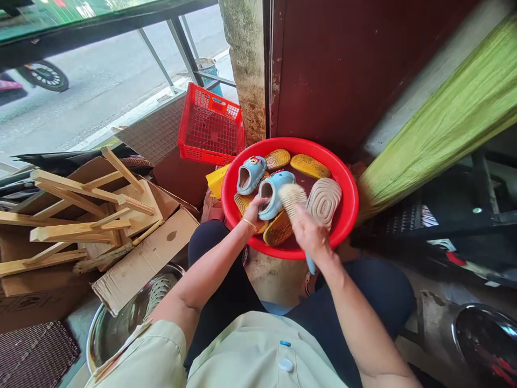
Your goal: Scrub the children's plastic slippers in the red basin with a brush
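Note:
My left hand [255, 213] grips a light blue child's clog [272, 194] by its edge, inside a round red plastic basin [346, 210]. My right hand [309, 231] holds a scrubbing brush [293, 198] with pale bristles, and its light blue handle pokes out below my fist. The bristles press against the side of the clog. A matching blue clog [251, 174] lies to the left in the basin. Around them lie a yellow sole [309, 166], an orange sole [278, 229] and a cream sole [323, 202].
A red plastic crate [210, 126] stands behind the basin. Left lies a cardboard box [145, 258] with wooden slats [81, 210]. A steel basin [117, 328] sits near my left knee, another [487, 345] at right. A dark red door [335, 70] rises ahead.

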Motion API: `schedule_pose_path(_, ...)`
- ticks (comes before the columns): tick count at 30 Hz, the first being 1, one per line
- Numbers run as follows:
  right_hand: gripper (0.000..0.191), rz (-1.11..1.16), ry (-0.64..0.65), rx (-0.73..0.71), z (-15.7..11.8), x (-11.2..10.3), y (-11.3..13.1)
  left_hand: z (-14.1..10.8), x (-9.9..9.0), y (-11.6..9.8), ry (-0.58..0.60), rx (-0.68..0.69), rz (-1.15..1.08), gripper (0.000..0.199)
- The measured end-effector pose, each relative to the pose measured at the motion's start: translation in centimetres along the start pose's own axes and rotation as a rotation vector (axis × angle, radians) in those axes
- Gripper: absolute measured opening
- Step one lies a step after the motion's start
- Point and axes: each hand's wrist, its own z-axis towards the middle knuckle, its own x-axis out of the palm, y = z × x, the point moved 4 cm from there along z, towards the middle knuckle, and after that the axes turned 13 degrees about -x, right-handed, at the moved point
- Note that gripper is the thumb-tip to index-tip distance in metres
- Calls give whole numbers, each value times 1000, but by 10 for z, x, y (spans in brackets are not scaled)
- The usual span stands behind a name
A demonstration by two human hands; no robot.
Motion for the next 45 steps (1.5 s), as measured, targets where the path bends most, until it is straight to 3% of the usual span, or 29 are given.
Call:
schedule_pose_path(2, 54, -17, -74, 170, 2, -14, -27, -1, -6, -16, -130, 307, 271, 49)
schedule_pose_path(5, 59, 43, -254, 208, 4, -41, -57, -5, -13, -34, -342, 625, 685, 67)
schedule_pose_path(8, 61, 110, -328, 214, -1, -53, -66, 0, -22, -39, -421, 660, 891, 72)
schedule_pose_path(12, 64, 169, -277, 252, -8, -43, -62, 5, -29, -37, -426, 571, 946, 65)
schedule_pose_path(18, 62, 178, -199, 199, -8, -28, -55, -22, -15, -32, -598, 775, 1168, 48)
schedule_pose_path(21, 62, 196, -175, 185, -6, -27, -48, -31, -2, -16, -417, 798, 1279, 44)
schedule_pose_path(23, 62, 210, -171, 207, -5, -28, -45, -30, 5, 2, -214, 692, 1368, 47)
schedule_pose_path(25, 63, 230, -175, 238, -4, -29, -43, -27, 10, 21, -98, 574, 1506, 54)
schedule_pose_path(29, 64, 267, -196, 255, -3, -30, -44, -22, 17, 48, -86, 457, 1808, 81)
schedule_pose_path(33, 62, 292, -169, 261, -2, -24, -40, -16, 21, 62, -98, 368, 1969, 109)
schedule_pose_path(37, 61, 307, -144, 247, 0, -19, -31, -5, 21, 65, -82, 308, 2035, 101)
schedule_pose_path(45, 60, 329, -139, 217, -2, -17, -24, 4, 15, 53, 28, 358, 2108, 94)
